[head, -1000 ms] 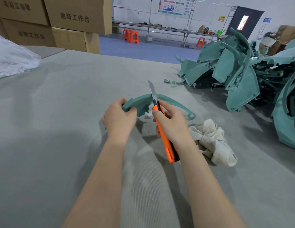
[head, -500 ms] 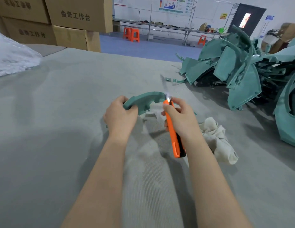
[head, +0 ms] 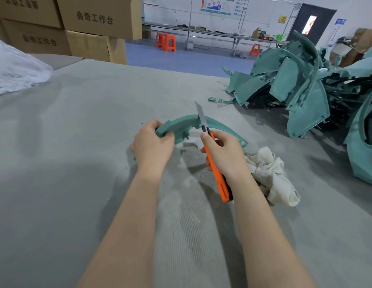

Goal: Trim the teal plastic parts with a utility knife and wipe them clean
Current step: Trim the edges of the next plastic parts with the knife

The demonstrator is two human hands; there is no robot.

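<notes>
Two grips work one teal arc (head: 181, 125) at the middle of the counter (head: 77, 142). The left grip (head: 153, 146) still curls round the arc's left end, and the right grip (head: 224, 154) is wrapped round the orange knife (head: 217, 173). Half a second ago the blade was a blur; now it lies sharp across the arc's top, tip pointing away. The rag (head: 272, 175) stays beside the right wrist.

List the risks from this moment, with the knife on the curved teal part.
1. The utility knife has its blade far extended across the curved teal part; side pressure might flex or snap it.
2. The left hand grips the part's end close beside the blade; a slip could cut it.
3. The right hand grips only the knife, so the part may twist.
</notes>
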